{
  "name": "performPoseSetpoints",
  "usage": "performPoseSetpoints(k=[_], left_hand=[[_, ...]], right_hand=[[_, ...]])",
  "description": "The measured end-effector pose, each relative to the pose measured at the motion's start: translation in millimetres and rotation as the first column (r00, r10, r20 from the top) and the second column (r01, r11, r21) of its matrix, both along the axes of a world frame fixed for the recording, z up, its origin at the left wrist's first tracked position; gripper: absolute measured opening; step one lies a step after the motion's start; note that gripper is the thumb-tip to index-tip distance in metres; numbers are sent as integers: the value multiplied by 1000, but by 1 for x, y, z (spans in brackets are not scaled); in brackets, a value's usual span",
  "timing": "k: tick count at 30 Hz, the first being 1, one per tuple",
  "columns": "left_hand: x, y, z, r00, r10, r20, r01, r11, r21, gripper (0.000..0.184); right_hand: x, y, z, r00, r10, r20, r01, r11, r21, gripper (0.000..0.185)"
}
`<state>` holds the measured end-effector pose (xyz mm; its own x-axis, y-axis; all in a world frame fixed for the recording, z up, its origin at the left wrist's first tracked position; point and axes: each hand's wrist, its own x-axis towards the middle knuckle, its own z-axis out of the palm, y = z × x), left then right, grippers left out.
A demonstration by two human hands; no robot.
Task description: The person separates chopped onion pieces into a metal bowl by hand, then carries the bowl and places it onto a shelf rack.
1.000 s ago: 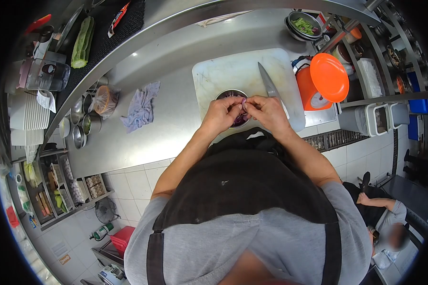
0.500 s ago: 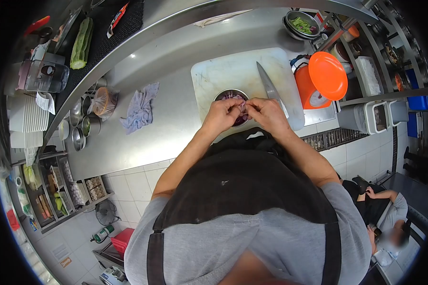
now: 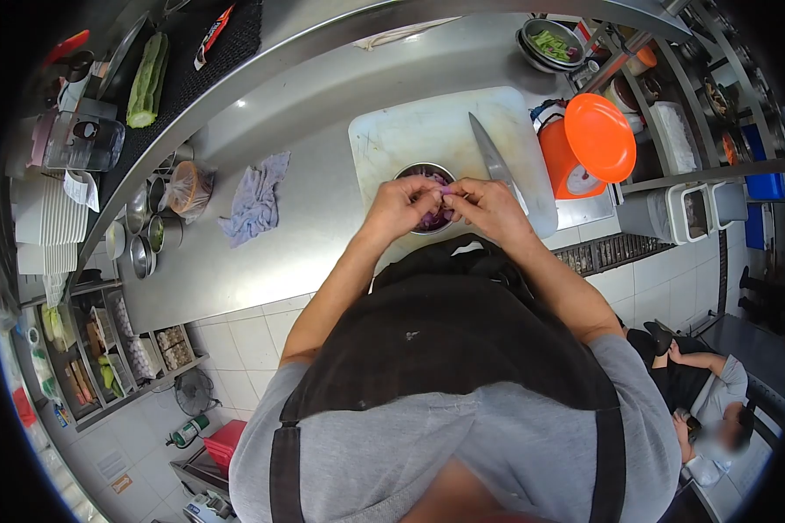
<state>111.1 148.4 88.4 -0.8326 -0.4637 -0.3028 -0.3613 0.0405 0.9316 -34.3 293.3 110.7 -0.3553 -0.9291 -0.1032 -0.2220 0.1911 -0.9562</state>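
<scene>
My left hand [image 3: 399, 209] and my right hand [image 3: 491, 209] meet over a round metal bowl [image 3: 421, 165], fingertips pinched around a small purple piece, seemingly red onion [image 3: 446, 189]. More purple pieces lie inside the bowl, partly hidden by my fingers. The bowl sits at the near side of a white cutting board [image 3: 392, 131]. Right of the bowl, a large knife [image 3: 490, 155] lies on the board, its tip pointing away from me and its handle end by my right hand.
An orange kitchen scale [image 3: 561, 161] stands right of the board. A crumpled cloth [image 3: 255, 202] and several metal containers [image 3: 142, 253] are to the left. Bowls with chopped greens [image 3: 553, 46] sit at the back right. Another person [image 3: 715, 388] is at the lower right.
Both hands stay over the bowl. The fingers have shifted slightly, and more of the purple piece shows between them. The knife and board have not moved.
</scene>
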Motion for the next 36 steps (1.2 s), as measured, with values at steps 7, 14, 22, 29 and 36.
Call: performPoseSetpoints(k=[7, 14, 22, 29, 36], left_hand=[[12, -34, 25, 997, -68, -44, 40, 887, -460, 29], [6, -29, 41, 995, -16, 102, 62, 882, -467, 24], [-11, -15, 6, 932, -256, 256, 362, 688, -629, 26], [-39, 6, -43, 737, -348, 580, 675, 424, -604, 35], [-41, -1, -30, 711, -378, 593, 704, 375, -604, 22]], right_hand=[[-1, -4, 1, 956, -36, -290, -1, 992, -126, 22], [-3, 3, 0, 957, -87, -277, 46, 987, -152, 20], [-3, 24, -34, 868, 193, -458, -196, 980, 41, 30], [-5, 23, -43, 832, 196, -519, -192, 979, 63, 29], [-6, 24, -48, 851, 143, -506, -145, 989, 37, 25]])
